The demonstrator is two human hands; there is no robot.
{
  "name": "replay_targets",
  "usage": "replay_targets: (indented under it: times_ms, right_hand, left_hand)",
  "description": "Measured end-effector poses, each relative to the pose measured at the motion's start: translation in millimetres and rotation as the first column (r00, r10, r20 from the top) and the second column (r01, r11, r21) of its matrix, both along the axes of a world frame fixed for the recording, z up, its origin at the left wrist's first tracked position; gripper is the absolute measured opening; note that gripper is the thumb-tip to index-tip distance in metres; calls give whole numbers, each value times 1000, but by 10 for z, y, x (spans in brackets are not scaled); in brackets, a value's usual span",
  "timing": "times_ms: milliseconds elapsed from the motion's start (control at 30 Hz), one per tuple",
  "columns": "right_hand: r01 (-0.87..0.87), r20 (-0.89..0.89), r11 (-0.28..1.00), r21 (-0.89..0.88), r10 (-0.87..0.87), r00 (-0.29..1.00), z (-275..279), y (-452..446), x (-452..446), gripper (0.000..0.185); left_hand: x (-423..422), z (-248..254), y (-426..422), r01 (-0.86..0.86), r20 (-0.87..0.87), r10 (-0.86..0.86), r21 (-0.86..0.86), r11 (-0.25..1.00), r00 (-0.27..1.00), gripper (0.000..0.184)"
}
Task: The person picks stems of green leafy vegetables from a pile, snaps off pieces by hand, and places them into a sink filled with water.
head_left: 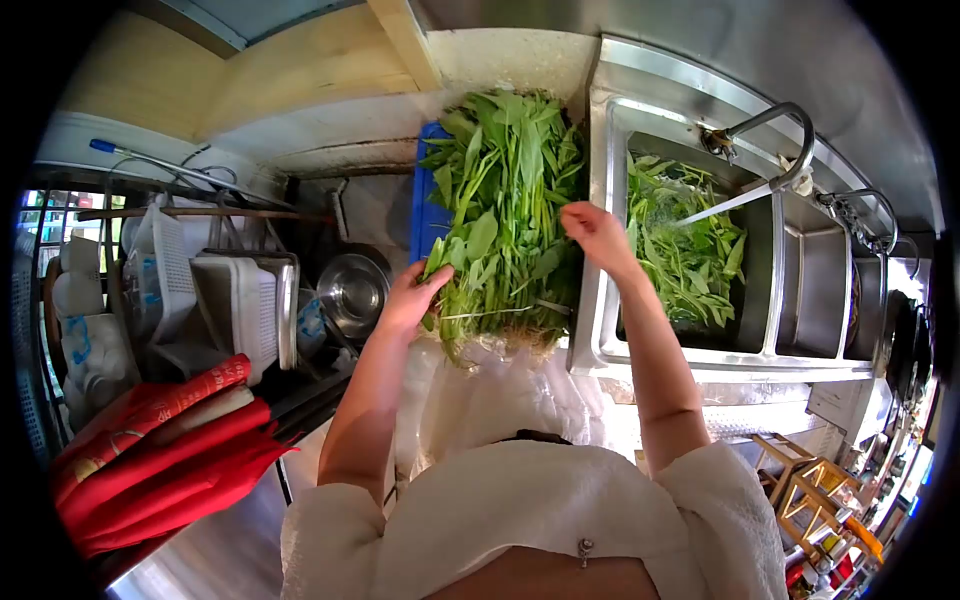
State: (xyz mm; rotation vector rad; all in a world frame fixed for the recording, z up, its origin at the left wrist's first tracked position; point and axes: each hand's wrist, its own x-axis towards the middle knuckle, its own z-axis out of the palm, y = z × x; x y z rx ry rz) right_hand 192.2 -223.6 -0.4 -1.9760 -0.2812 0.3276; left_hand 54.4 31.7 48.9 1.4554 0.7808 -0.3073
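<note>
A large heap of leafy greens [515,215], with long stems and pale roots toward me, lies in and over a blue crate [428,205]. A thin pale tie [490,314] crosses the stems near the root end. My left hand [412,297] grips the lower left side of the heap, thumb on top and some fingers hidden by leaves. At the heap's right edge is my right hand [597,237], its fingers curled together; anything between them is too small to make out. More loose greens [685,245] lie in the sink basin to the right.
Water runs from a curved faucet [790,150] into the steel sink [605,330], which has further basins at right. Left stand a steel bowl [353,290], white plastic baskets [240,305] and a red bag [170,450]. Clear plastic bags [500,400] hang before me.
</note>
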Motion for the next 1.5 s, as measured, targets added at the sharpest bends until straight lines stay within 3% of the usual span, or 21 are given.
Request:
replay_targets:
  times_ms: [100,167,233,300,400,567,600,633,667,700,733,767,833,900,1000,1100,1167,1200,1367,1433,1500]
  right_hand:
    - [-59,-78,998,1,59,995,32,524,-66,27]
    - [-228,-239,945,235,284,929,135,863,-252,33]
    - [-412,-395,896,168,444,804,509,1142,-563,38]
    - [-615,-260,782,102,617,742,235,1330,-929,40]
    - [-643,-428,765,42,595,680,413,1243,-1356,35]
    - [-783,-160,576,-233,772,615,-14,799,-1517,28]
    - [-633,-78,580,-513,703,707,61,721,-1493,26]
    - [-524,-18,631,-572,629,777,258,722,-1367,27]
    - [-406,49,672,-619,549,834,461,743,-1169,28]
    - [-228,197,875,-428,337,921,551,744,-1026,25]
    - [-80,387,969,-233,168,907,771,746,-911,25]
    - [-35,644,985,-168,137,753,1051,760,-819,28]
    - [-160,787,952,-260,305,536,1232,746,-756,35]
    - [-247,805,891,-381,450,386,1180,730,-761,32]
    - [-259,811,862,-435,500,303,941,653,-758,25]
    - [-221,775,866,-448,499,388,701,613,-835,20]
    - [-163,773,877,-453,477,418,566,682,-942,15]
    - [-156,743,868,-472,487,459,502,737,-1009,13]
    - [-199,676,826,-527,549,491,240,991,-1183,9]
    - [-180,632,770,-612,613,474,258,986,-1183,13]
    - [-329,541,707,-626,697,470,317,945,-1163,13]
  left_hand:
    - [-111,217,221,13,145,3,-109,994,989,31]
    - [-162,314,333,-30,114,42,-104,994,993,26]
    - [-168,250,446,-58,232,96,-165,985,968,25]
    - [-85,168,493,-105,230,154,-210,972,961,23]
    - [183,79,482,-282,307,363,-279,918,880,22]
    - [484,150,474,-260,332,391,-376,890,858,24]
    - [489,221,443,-228,331,356,-367,902,874,24]
    - [483,289,411,-196,328,319,-357,913,889,24]
    - [464,353,357,-174,345,286,-319,931,894,23]
    - [440,400,305,-169,343,280,-319,933,897,23]
    - [420,443,252,-121,350,242,-332,935,905,25]
    - [401,463,196,-70,359,201,-345,936,911,26]
    - [383,475,39,7,388,156,-385,923,908,27]
    - [391,447,-122,-37,332,172,-375,926,928,22]
    - [340,111,-181,-77,209,181,-427,901,961,21]
    - [79,-249,-75,-85,116,151,-444,892,982,21]
    - [-108,-278,-100,-17,-32,11,-222,975,999,22]
    - [-180,-227,-141,-14,-36,6,-220,975,999,22]
    - [-376,-313,-87,-135,-201,86,-243,961,976,24]
    - [-405,-259,-24,-158,-241,76,-344,926,968,23]
    - [-409,-304,30,-148,-329,-22,-481,864,944,22]
